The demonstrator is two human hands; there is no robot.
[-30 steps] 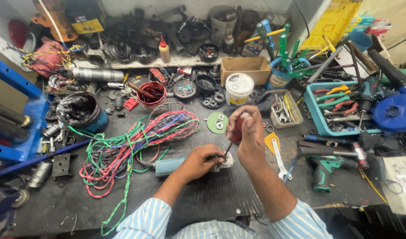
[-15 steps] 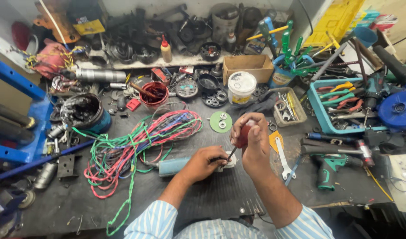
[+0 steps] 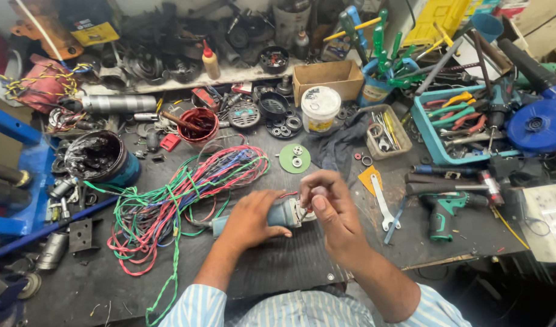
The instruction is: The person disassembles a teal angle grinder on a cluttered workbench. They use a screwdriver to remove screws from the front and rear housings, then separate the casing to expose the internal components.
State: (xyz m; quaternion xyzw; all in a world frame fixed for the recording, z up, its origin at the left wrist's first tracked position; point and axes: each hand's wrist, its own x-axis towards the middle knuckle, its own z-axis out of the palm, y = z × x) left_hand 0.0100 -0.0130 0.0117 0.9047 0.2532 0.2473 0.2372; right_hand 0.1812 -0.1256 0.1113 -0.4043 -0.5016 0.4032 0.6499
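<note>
The left hand (image 3: 251,221) is wrapped around the grey-blue body of a small angle grinder (image 3: 277,213) lying on its side on the dark workbench (image 3: 278,272), just right of a big tangle of red, green and blue wires (image 3: 187,194). The right hand (image 3: 329,209) is closed narrowly around a slim screwdriver (image 3: 303,213), its tip pressed to the grinder's head end, which looks pale metal and partly bare; the disc and guard seem to be off, though the fingers hide much of that end. As a judgement, the work on the grinder's head is in the middle: small round parts, probably washers or bearings, already lie on a green disc (image 3: 294,158) just beyond the hands, and a flat wrench (image 3: 382,203) rests near the right wrist, while the body itself is still in one piece and the screw being worked cannot be seen. A cordless drill (image 3: 441,212) lies farther right, a white tub (image 3: 320,109) stands behind, and a black pot of grease (image 3: 99,158) sits at the left.
</note>
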